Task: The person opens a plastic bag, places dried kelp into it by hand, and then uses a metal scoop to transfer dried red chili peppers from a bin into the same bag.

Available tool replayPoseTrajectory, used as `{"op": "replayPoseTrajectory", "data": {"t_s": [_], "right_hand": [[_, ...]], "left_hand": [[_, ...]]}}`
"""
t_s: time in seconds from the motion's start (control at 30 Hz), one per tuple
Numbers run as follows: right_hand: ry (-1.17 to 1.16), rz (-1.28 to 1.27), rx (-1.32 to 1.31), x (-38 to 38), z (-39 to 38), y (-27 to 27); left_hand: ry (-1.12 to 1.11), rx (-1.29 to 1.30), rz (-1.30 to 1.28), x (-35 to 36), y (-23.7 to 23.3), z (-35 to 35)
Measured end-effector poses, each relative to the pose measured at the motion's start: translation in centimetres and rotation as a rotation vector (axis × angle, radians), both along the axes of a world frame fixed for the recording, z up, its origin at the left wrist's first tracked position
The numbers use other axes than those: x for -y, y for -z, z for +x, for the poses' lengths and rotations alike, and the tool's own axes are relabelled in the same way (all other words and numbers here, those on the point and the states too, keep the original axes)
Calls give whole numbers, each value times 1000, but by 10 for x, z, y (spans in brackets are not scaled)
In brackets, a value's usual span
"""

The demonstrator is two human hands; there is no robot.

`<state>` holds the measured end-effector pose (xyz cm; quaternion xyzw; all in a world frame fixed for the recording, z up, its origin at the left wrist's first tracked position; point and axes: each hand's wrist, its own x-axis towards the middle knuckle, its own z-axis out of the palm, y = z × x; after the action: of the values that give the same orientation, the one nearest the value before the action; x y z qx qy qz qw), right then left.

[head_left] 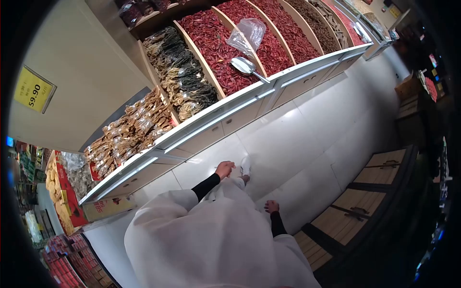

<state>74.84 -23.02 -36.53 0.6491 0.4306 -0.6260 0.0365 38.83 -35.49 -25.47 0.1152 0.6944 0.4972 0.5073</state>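
Note:
My left hand [224, 170], in a black cuff and white sleeve, hangs over the floor with its fingers loosely bent and partly apart; I see nothing in it. Lower and to the right is my right hand [272, 206], also relaxed and slightly curled, holding nothing visible. Both are apart from the display counter [211, 126]. In its bins lie dried red chilies [204, 36], dark and pale tied bundles [180, 72] and brown bundles [137, 122]. A metal scoop [244, 66] and a clear plastic bag [252, 33] rest on the chilies.
A pale tiled floor [307, 125] runs between the counter and dark-framed wooden cabinets [372, 192] on the right. My white shoe [245, 165] is on the tiles. A yellow price sign [34, 90] is on the panel at left. Stacked red goods [72, 264] stand lower left.

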Motion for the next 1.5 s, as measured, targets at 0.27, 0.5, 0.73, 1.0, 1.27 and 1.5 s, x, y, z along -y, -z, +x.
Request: {"op": "replayPoseTrajectory", "data": {"t_s": [0.27, 0.5, 0.73, 1.0, 1.27, 1.5], "right_hand": [[-414, 476, 118, -187, -54, 1], [-555, 798, -299, -342, -234, -91], [-674, 925, -592, -475, -501, -212], [-766, 1064, -895, -565, -720, -253], [-965, 1225, -873, -593, -816, -258], [-1018, 1182, -1017, -580, -805, -289]], "left_hand": [[-298, 74, -267, -95, 57, -71], [-340, -33, -575, -62, 136, -84], [-565, 55, -641, -57, 137, -93], [-725, 355, -237, -202, -20, -178], [-775, 158, 256, -335, -177, -251], [-736, -26, 448, -396, -224, -303]]}}
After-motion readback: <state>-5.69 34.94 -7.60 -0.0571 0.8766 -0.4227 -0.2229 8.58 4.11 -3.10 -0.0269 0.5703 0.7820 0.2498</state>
